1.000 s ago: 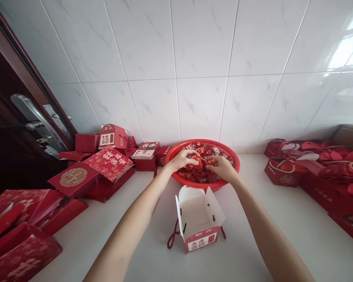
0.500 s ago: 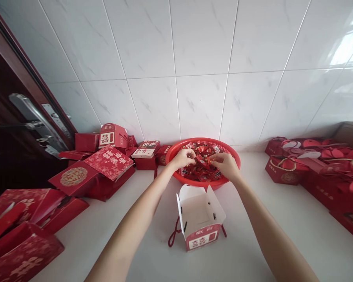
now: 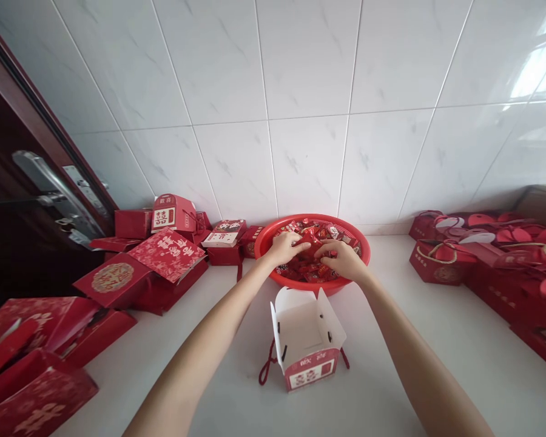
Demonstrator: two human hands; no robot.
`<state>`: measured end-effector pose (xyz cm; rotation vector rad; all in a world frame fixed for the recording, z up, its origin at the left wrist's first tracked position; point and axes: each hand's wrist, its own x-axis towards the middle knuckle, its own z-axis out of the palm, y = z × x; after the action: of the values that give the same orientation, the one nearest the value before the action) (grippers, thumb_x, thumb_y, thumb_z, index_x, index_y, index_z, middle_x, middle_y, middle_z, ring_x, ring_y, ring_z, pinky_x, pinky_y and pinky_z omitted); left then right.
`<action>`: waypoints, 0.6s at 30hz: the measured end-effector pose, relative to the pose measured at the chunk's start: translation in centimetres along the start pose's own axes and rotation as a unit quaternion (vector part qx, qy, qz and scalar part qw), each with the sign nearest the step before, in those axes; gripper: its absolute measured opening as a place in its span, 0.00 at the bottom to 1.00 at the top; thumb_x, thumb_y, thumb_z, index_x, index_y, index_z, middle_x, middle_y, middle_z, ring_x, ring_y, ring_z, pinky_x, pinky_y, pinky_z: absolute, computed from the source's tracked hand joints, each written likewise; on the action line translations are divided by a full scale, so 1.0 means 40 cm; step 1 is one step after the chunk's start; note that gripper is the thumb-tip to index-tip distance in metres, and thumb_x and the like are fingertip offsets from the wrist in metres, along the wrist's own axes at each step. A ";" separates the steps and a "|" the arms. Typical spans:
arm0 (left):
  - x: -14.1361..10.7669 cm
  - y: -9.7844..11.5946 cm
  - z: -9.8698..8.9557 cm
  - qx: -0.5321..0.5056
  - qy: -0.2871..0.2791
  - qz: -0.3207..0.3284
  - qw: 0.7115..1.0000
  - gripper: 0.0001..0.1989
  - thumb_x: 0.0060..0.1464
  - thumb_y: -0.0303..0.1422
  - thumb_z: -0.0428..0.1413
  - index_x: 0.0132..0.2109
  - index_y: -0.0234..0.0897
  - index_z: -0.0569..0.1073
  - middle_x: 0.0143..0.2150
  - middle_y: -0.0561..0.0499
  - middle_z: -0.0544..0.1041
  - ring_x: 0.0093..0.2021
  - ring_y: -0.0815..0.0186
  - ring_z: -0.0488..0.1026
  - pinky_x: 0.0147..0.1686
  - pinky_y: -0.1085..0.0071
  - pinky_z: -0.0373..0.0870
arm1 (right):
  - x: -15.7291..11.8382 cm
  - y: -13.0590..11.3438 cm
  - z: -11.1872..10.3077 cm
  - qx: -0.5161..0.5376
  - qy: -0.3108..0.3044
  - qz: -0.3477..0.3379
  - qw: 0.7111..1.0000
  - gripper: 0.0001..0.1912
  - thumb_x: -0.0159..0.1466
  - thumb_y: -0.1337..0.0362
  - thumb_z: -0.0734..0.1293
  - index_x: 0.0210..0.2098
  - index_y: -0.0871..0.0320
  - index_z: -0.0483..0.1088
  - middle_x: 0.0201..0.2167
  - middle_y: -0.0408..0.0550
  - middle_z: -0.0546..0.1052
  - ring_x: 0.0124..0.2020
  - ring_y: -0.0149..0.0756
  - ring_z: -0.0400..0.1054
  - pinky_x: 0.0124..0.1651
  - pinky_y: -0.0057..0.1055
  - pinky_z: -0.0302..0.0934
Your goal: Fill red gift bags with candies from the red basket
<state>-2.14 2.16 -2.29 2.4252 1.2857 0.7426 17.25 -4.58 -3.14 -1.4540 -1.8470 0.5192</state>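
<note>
A red plastic basket holds a heap of small red-wrapped candies. Above the heap, my left hand closes its thumb and fingers on a shiny red candy packet. My right hand meets the same packet from the other side, fingers curled and pinched against it; its fingertips are partly hidden. In front of the basket stands an open-topped red-and-white gift box, flaps raised and its white inside showing no contents. A dark red cord handle hangs at its left side.
Several red boxes, some open, crowd the left of the white table, including a floral one. More red boxes with cord handles are packed together on the right. A tiled wall rises behind; a dark door is at the left.
My hands have come closer together over the candies, and a red packet now shows between them. The view has shifted slightly; the gift box stands where it was.
</note>
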 end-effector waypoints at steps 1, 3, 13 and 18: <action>-0.001 -0.001 -0.001 -0.019 0.000 0.002 1.000 0.22 0.60 0.49 0.54 0.26 0.37 0.71 0.27 0.52 0.72 0.34 0.61 0.70 0.39 0.67 0.65 | 0.000 -0.002 -0.001 0.005 0.003 -0.002 1.000 0.14 0.55 0.74 0.66 0.32 0.50 0.81 0.50 0.45 0.80 0.57 0.48 0.70 0.56 0.42 0.65; -0.004 -0.003 -0.003 -0.070 -0.005 0.007 0.998 0.25 0.61 0.52 0.51 0.26 0.37 0.70 0.25 0.53 0.70 0.30 0.62 0.69 0.35 0.68 0.64 | 0.000 -0.005 -0.001 0.021 0.008 0.000 1.000 0.13 0.56 0.72 0.67 0.35 0.50 0.81 0.49 0.45 0.80 0.56 0.47 0.71 0.56 0.42 0.65; -0.005 0.012 -0.001 0.077 -0.167 -0.015 0.983 0.14 0.45 0.39 0.67 0.41 0.42 0.82 0.40 0.47 0.82 0.53 0.48 0.73 0.63 0.54 0.55 | 0.016 0.023 0.013 0.011 0.125 0.080 0.989 0.21 0.59 0.63 0.68 0.51 0.58 0.76 0.52 0.56 0.77 0.54 0.50 0.72 0.58 0.44 0.64; -0.008 0.026 -0.003 0.123 -0.191 -0.003 0.974 0.13 0.47 0.28 0.61 0.41 0.43 0.82 0.44 0.47 0.82 0.52 0.49 0.74 0.63 0.51 0.52 | 0.010 0.008 0.019 -0.056 0.124 0.091 0.987 0.25 0.59 0.64 0.68 0.57 0.59 0.72 0.63 0.61 0.66 0.64 0.58 0.61 0.63 0.51 0.59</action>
<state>-1.64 1.33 -1.78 2.5841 1.2838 0.1013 16.86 -4.03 -3.78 -1.6906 -1.5785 0.3070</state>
